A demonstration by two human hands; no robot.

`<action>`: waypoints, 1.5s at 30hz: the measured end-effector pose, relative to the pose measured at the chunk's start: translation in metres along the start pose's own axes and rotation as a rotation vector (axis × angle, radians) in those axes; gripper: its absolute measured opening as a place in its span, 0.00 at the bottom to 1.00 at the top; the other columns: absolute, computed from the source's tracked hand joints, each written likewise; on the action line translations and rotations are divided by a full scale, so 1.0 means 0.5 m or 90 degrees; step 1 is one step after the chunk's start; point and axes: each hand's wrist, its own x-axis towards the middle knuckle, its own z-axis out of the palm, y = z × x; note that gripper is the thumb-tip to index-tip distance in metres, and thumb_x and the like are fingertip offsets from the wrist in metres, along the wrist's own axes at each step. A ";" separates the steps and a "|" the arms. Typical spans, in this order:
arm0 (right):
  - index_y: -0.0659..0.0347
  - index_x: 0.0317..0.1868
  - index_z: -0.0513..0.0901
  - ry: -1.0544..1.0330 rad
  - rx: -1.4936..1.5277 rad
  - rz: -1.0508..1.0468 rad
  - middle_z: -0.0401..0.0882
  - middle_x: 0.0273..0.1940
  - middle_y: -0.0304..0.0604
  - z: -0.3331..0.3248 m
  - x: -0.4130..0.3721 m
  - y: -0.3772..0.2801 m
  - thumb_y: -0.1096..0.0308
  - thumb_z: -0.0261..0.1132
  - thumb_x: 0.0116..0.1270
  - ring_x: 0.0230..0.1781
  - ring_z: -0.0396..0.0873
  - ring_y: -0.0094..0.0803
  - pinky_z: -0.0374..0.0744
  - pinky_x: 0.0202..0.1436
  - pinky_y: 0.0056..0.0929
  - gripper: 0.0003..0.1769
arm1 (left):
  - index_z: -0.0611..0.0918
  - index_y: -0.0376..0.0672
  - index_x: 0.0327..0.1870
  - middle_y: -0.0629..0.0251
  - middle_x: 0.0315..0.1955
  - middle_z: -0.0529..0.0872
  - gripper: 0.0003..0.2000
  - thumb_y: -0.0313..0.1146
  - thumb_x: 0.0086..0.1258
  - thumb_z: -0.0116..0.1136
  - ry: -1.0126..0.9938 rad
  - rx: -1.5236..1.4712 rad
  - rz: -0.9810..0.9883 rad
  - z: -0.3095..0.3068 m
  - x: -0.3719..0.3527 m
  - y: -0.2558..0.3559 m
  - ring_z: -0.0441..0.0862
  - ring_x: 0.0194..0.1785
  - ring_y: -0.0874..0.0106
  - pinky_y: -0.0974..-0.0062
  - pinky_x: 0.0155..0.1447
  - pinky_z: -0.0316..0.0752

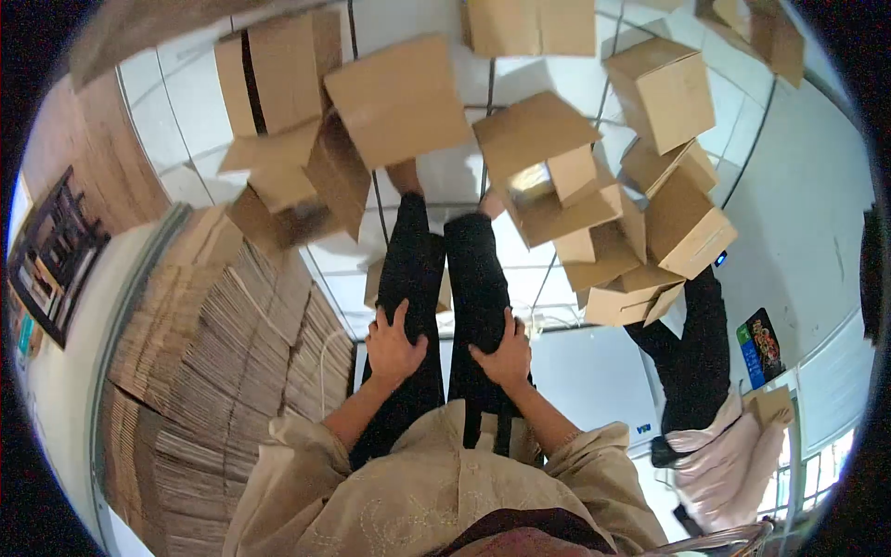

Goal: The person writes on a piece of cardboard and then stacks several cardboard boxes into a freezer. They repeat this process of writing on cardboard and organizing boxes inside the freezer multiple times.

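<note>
My left hand (395,346) rests on my left thigh, its fingers spread over the black trousers (412,265). On the other thigh lies my right hand (504,353), fingers apart and curved over the leg. Neither hand holds anything. Ahead of my knees, an open cardboard box (399,102) stands near my left foot. Another open box (548,167), its flaps up, is by my right foot. Part of a small box (373,283) shows behind my left leg.
Tall stacks of flattened cardboard (213,362) fill the left side. Several more boxes (661,93) are scattered on the white tiled floor (385,23). At right, a person in a pink top (733,469) and black trousers is near a box (687,223).
</note>
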 end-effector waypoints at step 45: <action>0.65 0.63 0.67 0.394 0.374 -0.327 0.60 0.65 0.62 -0.361 0.715 -0.267 0.78 0.56 0.59 0.62 0.64 0.59 0.65 0.65 0.48 0.28 | 0.83 0.38 0.41 0.54 0.34 0.85 0.15 0.41 0.72 0.49 0.448 -0.284 0.324 -0.570 0.931 0.438 0.82 0.41 0.62 0.69 0.50 0.73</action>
